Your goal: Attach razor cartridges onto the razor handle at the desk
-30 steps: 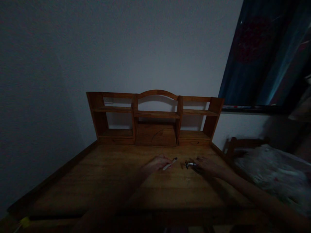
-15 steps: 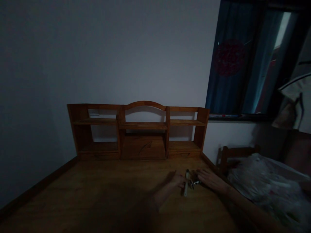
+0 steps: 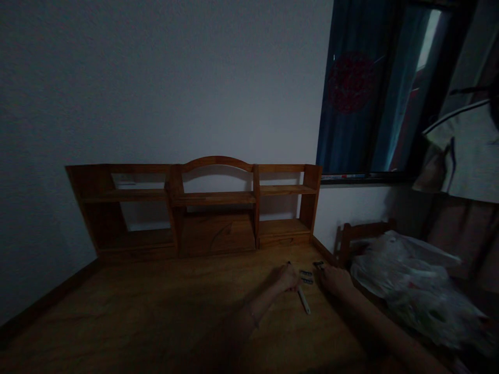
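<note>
Prob. mid-handling: your L hand (image 3: pixel 288 279) has fingers clamped on a slim pale stick (image 3: pixel 304 302) over the brown wooden desk (image 3: pixel 156 311), R hand (image 3: pixel 335 280) is at a small dark piece (image 3: pixel 318 265) (can't tell if gripped), so next calls for care w/ two dark oblong pieces (image 3: pixel 306 273) betw.

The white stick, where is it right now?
In the head view, the white stick is right of centre, in the left hand, its pale end showing just below the small dark pieces.
</note>
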Tool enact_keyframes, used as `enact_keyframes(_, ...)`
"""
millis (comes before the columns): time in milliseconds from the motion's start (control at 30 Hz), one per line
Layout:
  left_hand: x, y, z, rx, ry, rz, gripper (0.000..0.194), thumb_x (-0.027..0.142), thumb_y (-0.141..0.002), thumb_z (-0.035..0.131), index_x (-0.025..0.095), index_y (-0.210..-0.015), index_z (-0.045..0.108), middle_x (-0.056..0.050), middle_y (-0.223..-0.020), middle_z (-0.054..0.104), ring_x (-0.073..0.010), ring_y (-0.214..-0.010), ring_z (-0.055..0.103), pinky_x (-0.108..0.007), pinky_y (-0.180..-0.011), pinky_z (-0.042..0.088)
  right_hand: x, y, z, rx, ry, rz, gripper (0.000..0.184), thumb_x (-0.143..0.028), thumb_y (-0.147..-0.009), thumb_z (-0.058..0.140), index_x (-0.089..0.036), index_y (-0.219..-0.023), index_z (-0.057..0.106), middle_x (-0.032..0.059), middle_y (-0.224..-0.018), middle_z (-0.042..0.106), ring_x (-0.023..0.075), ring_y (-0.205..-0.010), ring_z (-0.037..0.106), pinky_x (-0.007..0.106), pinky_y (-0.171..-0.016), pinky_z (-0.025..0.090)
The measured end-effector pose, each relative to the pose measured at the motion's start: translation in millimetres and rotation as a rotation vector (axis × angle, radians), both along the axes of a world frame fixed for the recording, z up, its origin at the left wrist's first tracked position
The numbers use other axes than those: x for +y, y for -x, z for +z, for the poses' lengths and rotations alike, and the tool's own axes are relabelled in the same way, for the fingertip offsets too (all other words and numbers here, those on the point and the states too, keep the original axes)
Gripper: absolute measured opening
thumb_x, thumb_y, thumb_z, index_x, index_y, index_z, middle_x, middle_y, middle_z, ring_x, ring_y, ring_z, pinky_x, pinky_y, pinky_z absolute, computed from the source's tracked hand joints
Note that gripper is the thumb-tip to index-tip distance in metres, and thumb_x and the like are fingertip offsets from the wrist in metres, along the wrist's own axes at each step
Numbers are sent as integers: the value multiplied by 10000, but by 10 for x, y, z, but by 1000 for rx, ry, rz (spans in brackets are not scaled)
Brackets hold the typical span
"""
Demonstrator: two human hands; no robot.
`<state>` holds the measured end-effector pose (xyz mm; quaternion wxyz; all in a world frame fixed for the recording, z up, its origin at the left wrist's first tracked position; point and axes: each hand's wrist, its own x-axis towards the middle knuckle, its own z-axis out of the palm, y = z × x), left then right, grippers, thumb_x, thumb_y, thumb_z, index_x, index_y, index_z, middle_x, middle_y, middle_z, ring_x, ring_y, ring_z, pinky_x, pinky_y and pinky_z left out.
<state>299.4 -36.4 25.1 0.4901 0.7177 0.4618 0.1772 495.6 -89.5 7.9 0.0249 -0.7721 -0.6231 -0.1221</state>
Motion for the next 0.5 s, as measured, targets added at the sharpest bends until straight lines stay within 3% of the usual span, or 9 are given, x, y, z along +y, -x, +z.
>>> enact_keyframes(133,-231,260,157,13,-107,59,179,281,-732,635,149,-617,597,-41,-566,606,-189,-644,614,-271,-623,466,6,232,108,-35,-91,-45,539,-460,-938,298,-71,-926,670,237,-906,674,330,-868,654,380,-730,445)
enact_keyframes(267,-618,588,165,-47,-177,141,207,350,-758,602,165,-666,588,-1,-580,570,-145,-636,567,-220,-586,406,135,573,99,24,-73,8,551,-478,-900,409,-82,-1274,493,224,-1020,660,316,-926,643,364,-775,433)
enact_keyframes(400,-1145,997,60,-270,125,112,250,434,-783,563,185,-801,574,28,-584,506,-96,-457,452,-215,-459,346,93,805,74,82,-59,26,555,-372,-889,447,-118,-1378,382,209,-1057,653,313,-984,619,398,-852,414)
enact_keyframes(467,-1447,1289,41,-396,221,152,328,506,-741,610,220,-899,582,14,-678,535,-105,-494,483,-220,-453,364,-109,846,105,79,-105,56,493,-345,-888,448,-158,-1344,440,219,-1152,608,330,-1041,584,432,-860,422)
enact_keyframes(500,-1601,1454,45,-452,288,60,347,531,-737,618,240,-924,596,-9,-737,568,-134,-576,540,-232,-478,400,-240,861,127,74,-144,107,425,-321,-885,457,-215,-1295,496,205,-1247,552,339,-1105,543,443,-853,431)
